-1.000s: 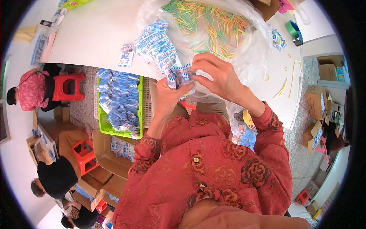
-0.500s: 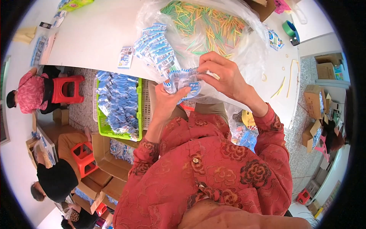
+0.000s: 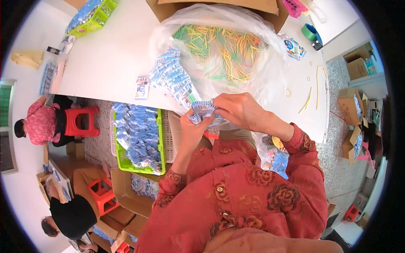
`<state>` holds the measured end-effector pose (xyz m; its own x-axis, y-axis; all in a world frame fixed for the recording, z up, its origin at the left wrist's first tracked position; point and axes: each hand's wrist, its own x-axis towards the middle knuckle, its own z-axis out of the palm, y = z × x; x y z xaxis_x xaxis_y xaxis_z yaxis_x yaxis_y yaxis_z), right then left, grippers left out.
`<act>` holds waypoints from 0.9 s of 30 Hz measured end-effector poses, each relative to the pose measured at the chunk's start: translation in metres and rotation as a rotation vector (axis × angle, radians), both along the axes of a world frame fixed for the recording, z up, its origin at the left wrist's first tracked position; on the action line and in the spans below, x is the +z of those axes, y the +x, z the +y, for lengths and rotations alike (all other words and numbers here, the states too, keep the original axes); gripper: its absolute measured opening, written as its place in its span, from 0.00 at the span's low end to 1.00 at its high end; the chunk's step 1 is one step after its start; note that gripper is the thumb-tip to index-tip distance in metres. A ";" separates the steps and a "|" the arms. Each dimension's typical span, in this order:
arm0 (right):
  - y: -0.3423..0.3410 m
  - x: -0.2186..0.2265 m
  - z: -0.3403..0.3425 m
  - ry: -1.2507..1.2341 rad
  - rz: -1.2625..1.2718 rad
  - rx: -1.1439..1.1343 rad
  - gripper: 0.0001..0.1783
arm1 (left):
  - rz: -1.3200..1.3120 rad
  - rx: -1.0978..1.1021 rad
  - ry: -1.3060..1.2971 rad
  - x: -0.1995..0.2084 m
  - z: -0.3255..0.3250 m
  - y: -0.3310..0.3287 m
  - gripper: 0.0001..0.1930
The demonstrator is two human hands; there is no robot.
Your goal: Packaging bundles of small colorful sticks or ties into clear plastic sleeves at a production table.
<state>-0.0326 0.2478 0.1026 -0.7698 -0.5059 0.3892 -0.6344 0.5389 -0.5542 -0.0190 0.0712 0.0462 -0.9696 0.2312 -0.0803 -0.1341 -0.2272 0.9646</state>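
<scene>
In front of my body, at the table's near edge, both hands work on a small blue-and-white plastic packet (image 3: 203,108). My left hand (image 3: 195,130) is closed round its lower left side. With fingers pinched, my right hand (image 3: 240,110) grips its right upper edge; anything else between those fingertips is hidden. A fanned stack of similar packets (image 3: 171,74) lies just beyond my left hand. Past my hands, a clear plastic bag (image 3: 270,63) lies spread out, holding many thin green, yellow and orange sticks (image 3: 230,50).
One loose packet (image 3: 142,87) lies left of the stack. A green crate (image 3: 162,145) full of blue packets stands lower left. An open cardboard box (image 3: 219,6) is behind the bag. A tape roll (image 3: 309,31) sits at far right. Several people work at left near red stools (image 3: 82,121).
My right hand has come down closer to my left, and its fingers now press at the packet's edge. The whole view has shifted, with the table lower in the picture.
</scene>
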 end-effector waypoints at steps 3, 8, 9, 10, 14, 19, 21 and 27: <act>0.001 0.005 -0.001 0.041 -0.009 0.020 0.06 | 0.044 0.003 -0.008 -0.003 0.000 -0.001 0.09; 0.004 0.002 -0.006 0.079 0.087 0.036 0.07 | 0.084 0.083 -0.042 -0.008 0.003 -0.001 0.10; 0.005 -0.001 -0.007 0.087 0.080 0.033 0.08 | 0.087 0.080 -0.044 -0.007 0.002 -0.002 0.10; 0.005 -0.002 -0.008 0.095 0.073 0.031 0.10 | 0.085 0.075 -0.044 -0.006 0.002 -0.003 0.10; 0.004 0.000 -0.007 0.135 0.027 0.064 0.10 | 0.088 0.069 -0.076 -0.011 0.000 -0.003 0.11; 0.001 0.001 -0.006 0.167 0.117 0.056 0.09 | 0.068 0.051 -0.052 -0.006 0.000 -0.004 0.09; 0.000 0.005 -0.005 0.194 0.125 0.050 0.09 | 0.077 0.053 -0.074 -0.006 -0.001 -0.005 0.08; -0.002 0.002 -0.013 0.173 0.151 0.028 0.09 | 0.035 0.041 -0.043 -0.005 -0.003 -0.009 0.06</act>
<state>-0.0350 0.2352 0.1049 -0.6943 -0.5952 0.4047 -0.7190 0.5988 -0.3527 -0.0277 0.0684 0.0413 -0.9805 0.1883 -0.0553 -0.0917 -0.1904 0.9774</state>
